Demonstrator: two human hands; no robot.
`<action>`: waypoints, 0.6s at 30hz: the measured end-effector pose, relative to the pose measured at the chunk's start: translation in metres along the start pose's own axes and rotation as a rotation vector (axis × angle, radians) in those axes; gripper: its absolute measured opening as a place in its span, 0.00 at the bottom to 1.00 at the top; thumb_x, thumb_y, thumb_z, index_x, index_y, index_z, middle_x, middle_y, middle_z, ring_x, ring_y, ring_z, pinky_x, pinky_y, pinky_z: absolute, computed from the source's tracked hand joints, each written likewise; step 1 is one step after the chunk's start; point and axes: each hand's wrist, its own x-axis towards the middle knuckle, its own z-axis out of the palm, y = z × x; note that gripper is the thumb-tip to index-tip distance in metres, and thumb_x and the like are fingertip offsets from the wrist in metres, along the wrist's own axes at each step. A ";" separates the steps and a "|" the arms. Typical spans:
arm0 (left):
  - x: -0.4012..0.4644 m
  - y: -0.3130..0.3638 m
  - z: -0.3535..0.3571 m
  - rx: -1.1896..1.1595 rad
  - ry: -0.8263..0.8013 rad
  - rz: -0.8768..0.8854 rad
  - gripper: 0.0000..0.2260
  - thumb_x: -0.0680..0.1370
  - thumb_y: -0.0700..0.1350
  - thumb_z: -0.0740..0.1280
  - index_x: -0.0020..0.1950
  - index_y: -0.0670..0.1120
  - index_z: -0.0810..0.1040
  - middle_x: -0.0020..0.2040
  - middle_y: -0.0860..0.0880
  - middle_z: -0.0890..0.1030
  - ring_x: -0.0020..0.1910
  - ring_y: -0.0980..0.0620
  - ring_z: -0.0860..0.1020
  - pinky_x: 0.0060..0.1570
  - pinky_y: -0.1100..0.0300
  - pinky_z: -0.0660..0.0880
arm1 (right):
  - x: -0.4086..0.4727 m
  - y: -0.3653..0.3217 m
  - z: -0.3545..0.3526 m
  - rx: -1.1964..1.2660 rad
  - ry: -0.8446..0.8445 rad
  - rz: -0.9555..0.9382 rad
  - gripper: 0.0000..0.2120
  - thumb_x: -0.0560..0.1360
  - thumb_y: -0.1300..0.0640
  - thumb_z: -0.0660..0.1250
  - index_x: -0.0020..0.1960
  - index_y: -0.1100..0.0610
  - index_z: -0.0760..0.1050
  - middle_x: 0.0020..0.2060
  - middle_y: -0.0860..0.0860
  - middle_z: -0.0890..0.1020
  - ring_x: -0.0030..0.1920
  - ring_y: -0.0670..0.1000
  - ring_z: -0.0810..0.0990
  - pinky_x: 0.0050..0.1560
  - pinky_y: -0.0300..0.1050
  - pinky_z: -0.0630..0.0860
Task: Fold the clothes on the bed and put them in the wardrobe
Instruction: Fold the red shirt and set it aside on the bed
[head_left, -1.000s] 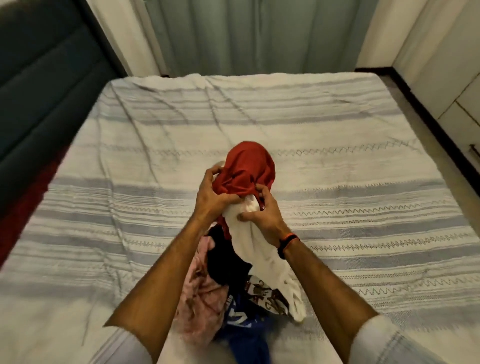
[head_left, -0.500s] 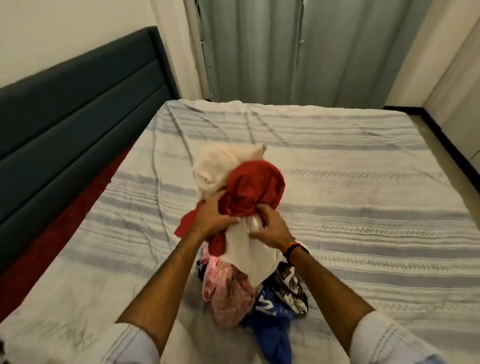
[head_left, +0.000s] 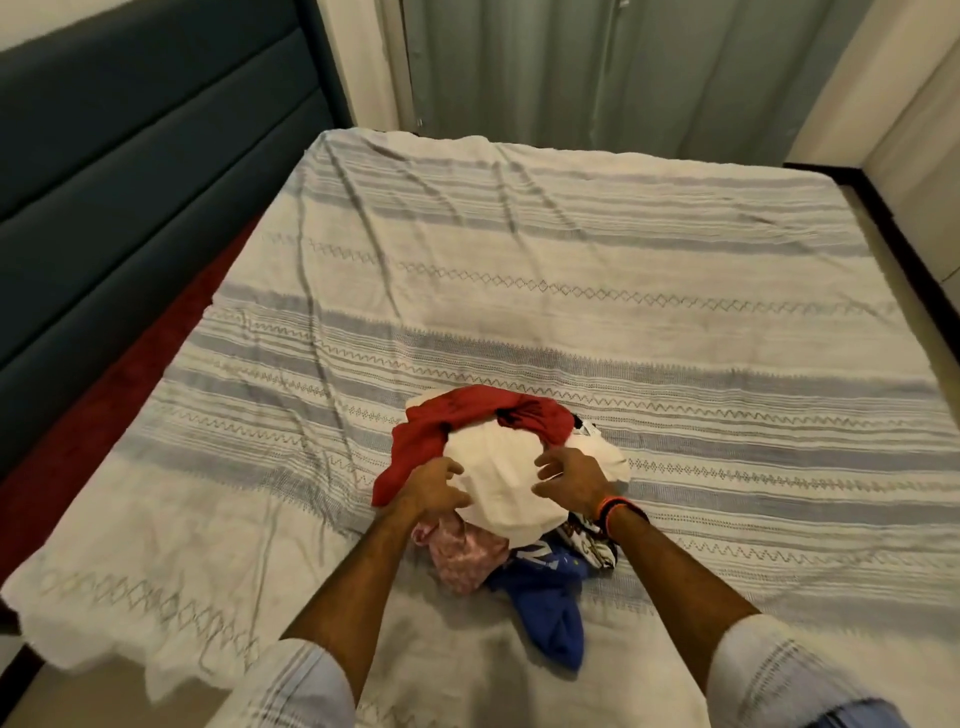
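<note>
A heap of clothes lies on the striped bedspread near its front edge. On top is a white garment, with a red garment draped round its far and left sides. Below them lie a pink piece, a blue piece and a black-and-white printed piece. My left hand hovers at the white garment's left edge, fingers spread and loosely bent, holding nothing. My right hand sits at its right side, fingers spread likewise and empty, an orange and black band on the wrist.
A dark teal padded headboard runs along the left, with a red strip between it and the bedspread. Grey-green curtains hang behind the bed. A narrow floor gap and a pale wall lie to the right.
Both hands held the red and white garments up above the heap; now those garments lie on the pile and both hands have let go, fingers spread. The camera view has tilted up.
</note>
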 end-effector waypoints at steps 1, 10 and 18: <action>0.002 -0.002 -0.003 -0.024 0.022 -0.005 0.24 0.73 0.44 0.75 0.68 0.45 0.74 0.64 0.45 0.77 0.57 0.50 0.78 0.40 0.66 0.74 | 0.002 -0.004 0.002 -0.017 -0.006 -0.012 0.19 0.70 0.59 0.75 0.60 0.58 0.77 0.52 0.53 0.83 0.51 0.51 0.81 0.50 0.42 0.78; 0.044 -0.041 -0.038 -0.191 0.110 -0.108 0.21 0.72 0.44 0.75 0.64 0.45 0.76 0.61 0.46 0.79 0.56 0.49 0.77 0.49 0.59 0.75 | 0.056 -0.051 0.036 -0.110 -0.053 -0.116 0.14 0.71 0.59 0.73 0.56 0.56 0.79 0.46 0.48 0.83 0.47 0.49 0.81 0.47 0.40 0.77; 0.102 -0.078 -0.059 -0.247 0.198 -0.206 0.20 0.74 0.43 0.73 0.65 0.44 0.75 0.61 0.45 0.79 0.56 0.47 0.79 0.48 0.60 0.74 | 0.128 -0.102 0.074 -0.301 0.008 -0.281 0.12 0.72 0.56 0.69 0.54 0.58 0.75 0.50 0.54 0.79 0.52 0.56 0.77 0.52 0.50 0.75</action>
